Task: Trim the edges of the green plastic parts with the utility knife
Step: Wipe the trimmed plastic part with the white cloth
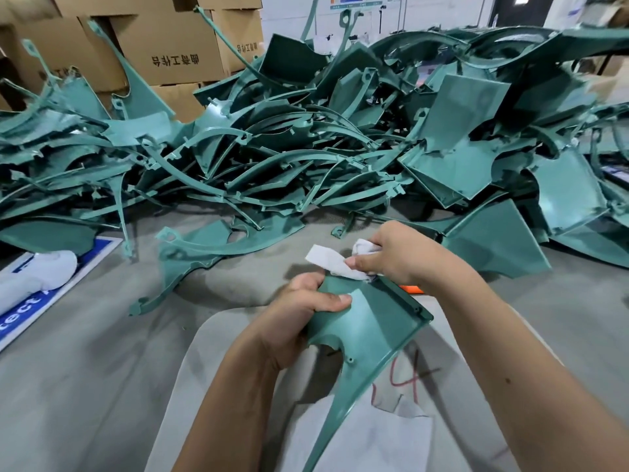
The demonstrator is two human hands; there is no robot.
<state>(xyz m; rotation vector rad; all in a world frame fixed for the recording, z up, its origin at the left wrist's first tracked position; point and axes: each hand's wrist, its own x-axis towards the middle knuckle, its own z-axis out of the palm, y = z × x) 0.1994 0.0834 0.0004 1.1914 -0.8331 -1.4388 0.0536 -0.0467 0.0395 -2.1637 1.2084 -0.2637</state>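
Over the lap, above a grey surface (85, 369), the left hand (299, 311) grips a green part (367, 321) by its upper corner, thumb pressed on its face. The right hand (394, 253) pinches a white cloth (332, 264) against the part's top edge; I cannot tell whether a knife is wrapped inside. The part looks light, thin and stiff, probably slick, with a long flexible tail; holding the broad panel near the worked edge seems steadiest. More parts (306, 141) lie piled beyond.

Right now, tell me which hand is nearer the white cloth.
Right. The right hand pinches the white cloth at the green part's top edge; the left hand holds that part just below.
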